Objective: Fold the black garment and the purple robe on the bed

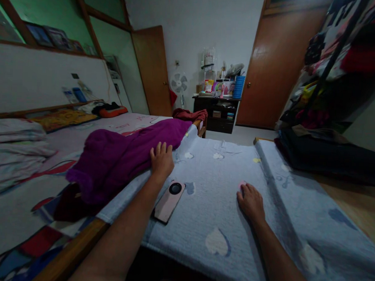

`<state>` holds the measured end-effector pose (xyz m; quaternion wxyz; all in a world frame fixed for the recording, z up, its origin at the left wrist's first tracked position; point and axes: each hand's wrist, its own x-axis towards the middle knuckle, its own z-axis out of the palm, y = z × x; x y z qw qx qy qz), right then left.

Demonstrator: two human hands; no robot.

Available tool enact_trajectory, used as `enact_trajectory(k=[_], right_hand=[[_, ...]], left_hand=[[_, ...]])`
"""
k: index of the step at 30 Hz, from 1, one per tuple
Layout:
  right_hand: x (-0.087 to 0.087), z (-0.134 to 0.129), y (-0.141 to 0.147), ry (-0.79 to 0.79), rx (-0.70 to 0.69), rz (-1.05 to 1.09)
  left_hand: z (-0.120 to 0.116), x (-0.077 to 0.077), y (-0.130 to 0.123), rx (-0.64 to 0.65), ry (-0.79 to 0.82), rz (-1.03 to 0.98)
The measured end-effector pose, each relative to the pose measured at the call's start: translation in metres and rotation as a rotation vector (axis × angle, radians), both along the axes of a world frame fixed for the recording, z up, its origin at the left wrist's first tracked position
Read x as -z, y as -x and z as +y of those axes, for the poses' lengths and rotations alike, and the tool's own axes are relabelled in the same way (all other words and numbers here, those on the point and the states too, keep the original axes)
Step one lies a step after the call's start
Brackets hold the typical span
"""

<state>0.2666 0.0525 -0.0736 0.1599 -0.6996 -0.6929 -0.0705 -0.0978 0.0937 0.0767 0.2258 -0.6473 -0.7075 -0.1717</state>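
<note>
My left hand (162, 159) rests with its fingers spread where a purple garment (122, 154) meets a light blue cloth (212, 211) printed with hearts. Flat on the cloth, my right hand (252, 200) has its fingers slightly bent and apart, over a small pinkish spot. Neither hand appears to hold anything. Beside my left forearm lies a phone (167, 207), its pink back and round black camera facing up.
To the left is a bed (139, 120) with a wooden edge and bedding. Folded dark clothes (325, 155) lie at right. Farther back stand a black cabinet (214, 121), a white fan (179, 83) and wooden doors (272, 74). Clothes (363, 52) hang at upper right.
</note>
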Motion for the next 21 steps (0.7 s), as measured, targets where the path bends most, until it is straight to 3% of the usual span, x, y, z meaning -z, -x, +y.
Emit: enact_trajectory(k=[4,13,21], right_hand=[[-0.001,0.0,0.0,-0.001,-0.001,-0.002],[-0.002,0.0,0.002,-0.004,-0.004,0.02],[-0.002,-0.002,0.003,-0.008,0.0,0.015]], left_hand=[[-0.001,-0.004,0.02,-0.036,-0.013,-0.003],[0.005,-0.01,0.038,-0.128,0.03,0.008],[0.019,-0.023,0.037,-0.046,-0.039,-0.069]])
